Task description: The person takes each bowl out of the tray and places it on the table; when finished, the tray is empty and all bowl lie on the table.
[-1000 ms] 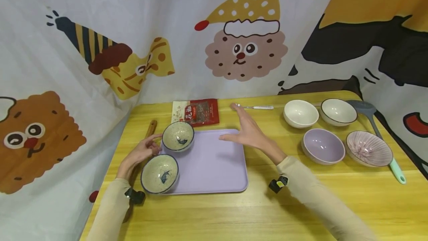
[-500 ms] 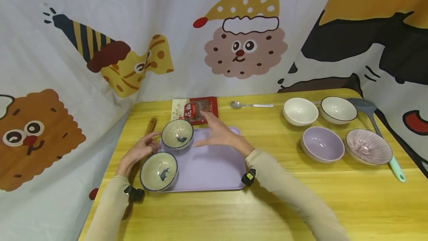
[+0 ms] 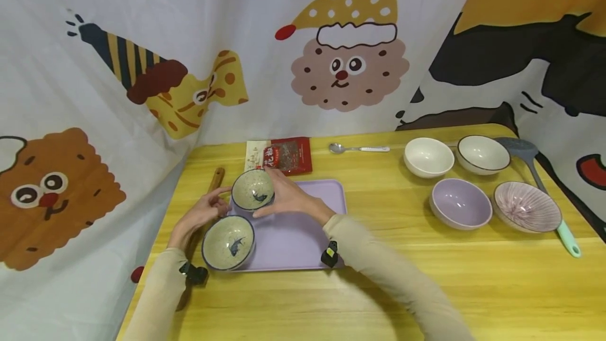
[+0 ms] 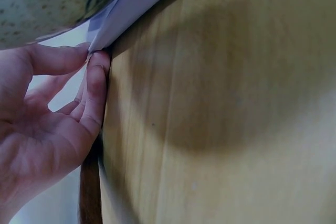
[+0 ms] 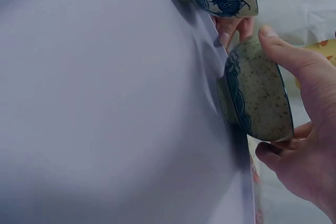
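Observation:
A lilac tray [image 3: 293, 246] lies on the wooden table with two speckled, blue-rimmed fish bowls at its left side. My left hand [image 3: 201, 213] pinches the tray's left edge between thumb and fingers; the left wrist view shows the tray corner [image 4: 113, 27] between them. My right hand [image 3: 290, 196] reaches over the tray and holds the far bowl [image 3: 250, 188], thumb on its near side and fingers round its far side. That bowl [image 5: 257, 93] tilts slightly in the right wrist view. The near bowl [image 3: 226, 249] sits at the tray's front left corner, untouched by the right hand.
Behind the tray lie a red spice packet [image 3: 293, 156] and a spoon [image 3: 360, 149]. Right stand a white bowl [image 3: 428, 157], a dark-rimmed bowl [image 3: 483, 154], a purple bowl [image 3: 461, 204] and a striped bowl [image 3: 526, 207], beside a spatula [image 3: 568, 238]. A wooden handle [image 3: 217, 177] lies left.
My right hand has moved left from above the tray's right side to the far bowl and taken hold of it. The left hand stays at the tray's edge.

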A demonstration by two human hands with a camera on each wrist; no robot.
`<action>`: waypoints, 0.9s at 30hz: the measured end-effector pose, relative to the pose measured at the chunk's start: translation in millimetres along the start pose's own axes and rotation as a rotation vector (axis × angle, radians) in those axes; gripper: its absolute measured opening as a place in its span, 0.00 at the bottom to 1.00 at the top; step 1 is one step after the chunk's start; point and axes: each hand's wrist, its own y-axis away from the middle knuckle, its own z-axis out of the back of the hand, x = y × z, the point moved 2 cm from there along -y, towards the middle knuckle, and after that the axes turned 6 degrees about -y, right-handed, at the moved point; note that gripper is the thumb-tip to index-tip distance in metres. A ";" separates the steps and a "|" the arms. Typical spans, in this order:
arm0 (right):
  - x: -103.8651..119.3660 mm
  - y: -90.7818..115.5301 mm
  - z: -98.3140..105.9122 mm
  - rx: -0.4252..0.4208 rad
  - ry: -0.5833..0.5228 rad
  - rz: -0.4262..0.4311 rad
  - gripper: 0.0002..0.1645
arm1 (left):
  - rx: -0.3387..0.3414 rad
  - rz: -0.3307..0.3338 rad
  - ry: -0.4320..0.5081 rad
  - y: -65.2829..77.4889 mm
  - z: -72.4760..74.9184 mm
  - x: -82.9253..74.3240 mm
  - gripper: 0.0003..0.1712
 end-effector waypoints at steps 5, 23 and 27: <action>0.7 -5.5 -4.3 -0.022 0.002 -0.018 0.81 | -0.002 -0.007 0.006 -1.3 0.0 -0.6 0.40; -4.3 -0.8 -4.0 -0.218 0.030 0.018 0.76 | -0.003 -0.015 -0.003 -0.2 -0.1 1.2 0.40; -3.1 2.3 -2.2 -0.262 0.024 0.043 0.76 | -0.010 -0.018 -0.012 1.1 -0.2 1.1 0.38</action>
